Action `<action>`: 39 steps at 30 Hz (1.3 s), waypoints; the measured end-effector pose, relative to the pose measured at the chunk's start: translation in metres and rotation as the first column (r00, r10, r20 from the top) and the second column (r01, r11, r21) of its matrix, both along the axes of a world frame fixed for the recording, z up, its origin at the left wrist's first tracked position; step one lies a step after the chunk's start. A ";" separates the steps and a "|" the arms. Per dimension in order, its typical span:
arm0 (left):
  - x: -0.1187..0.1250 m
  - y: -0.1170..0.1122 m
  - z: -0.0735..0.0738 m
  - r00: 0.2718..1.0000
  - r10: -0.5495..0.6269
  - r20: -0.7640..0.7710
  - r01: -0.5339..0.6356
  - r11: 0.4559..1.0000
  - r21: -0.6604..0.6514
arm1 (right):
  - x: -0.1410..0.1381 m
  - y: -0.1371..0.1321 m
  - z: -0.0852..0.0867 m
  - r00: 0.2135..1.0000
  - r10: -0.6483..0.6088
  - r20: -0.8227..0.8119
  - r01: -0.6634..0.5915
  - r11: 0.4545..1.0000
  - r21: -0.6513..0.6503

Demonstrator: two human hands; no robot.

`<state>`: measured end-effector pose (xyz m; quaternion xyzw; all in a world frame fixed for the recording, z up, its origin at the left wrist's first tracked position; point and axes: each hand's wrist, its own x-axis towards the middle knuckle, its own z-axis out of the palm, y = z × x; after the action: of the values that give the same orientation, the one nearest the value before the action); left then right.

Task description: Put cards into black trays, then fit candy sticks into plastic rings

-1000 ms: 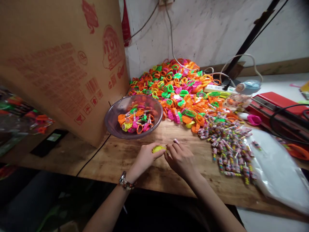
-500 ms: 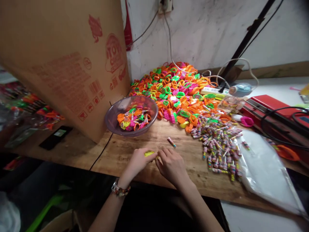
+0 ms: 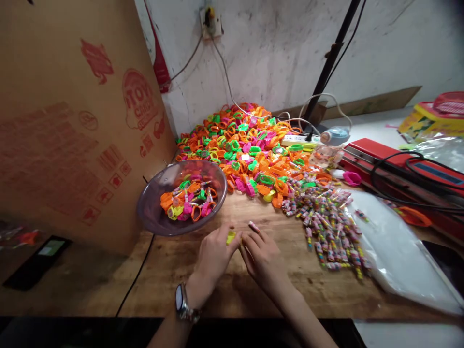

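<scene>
My left hand [image 3: 213, 256] is closed around a yellow plastic toy watch [image 3: 230, 237], mostly hidden by the fingers. My right hand [image 3: 264, 255] meets it from the right, fingertips pinched at the toy watch's near end against the left thumb. Just beyond the right fingers, a small wrapped candy roll [image 3: 253, 226] lies alone on the wooden table [image 3: 203, 304]. Left of the hands stands a purple translucent bowl [image 3: 148, 220] with several toy watches and candy rolls inside.
Behind is a heap of bright toy watches [image 3: 250, 145]. To the right lie many candy rolls [image 3: 329, 227], a clear plastic bag [image 3: 395, 261] and a red sealing machine [image 3: 384, 159]. A large cardboard box [image 3: 72, 145] stands left, near a black phone [image 3: 36, 261] and a cable [image 3: 136, 278].
The camera view has turned, bringing more of the right side and table front into sight. Both hands stay together at the yellow toy watch, now close to the loose candy roll.
</scene>
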<state>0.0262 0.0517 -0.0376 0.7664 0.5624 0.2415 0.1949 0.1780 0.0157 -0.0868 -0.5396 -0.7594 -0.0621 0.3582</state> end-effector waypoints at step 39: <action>0.028 0.005 -0.058 0.935 -0.062 -0.349 0.174 0.938 0.300 | 0.045 0.010 -0.073 0.874 -0.209 -0.439 0.113 0.966 -0.234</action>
<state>0.0542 0.0569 -0.0954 0.8507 0.4916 0.1853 -0.0187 0.2227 0.0255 -0.1597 -0.6340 -0.6074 0.1147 0.4648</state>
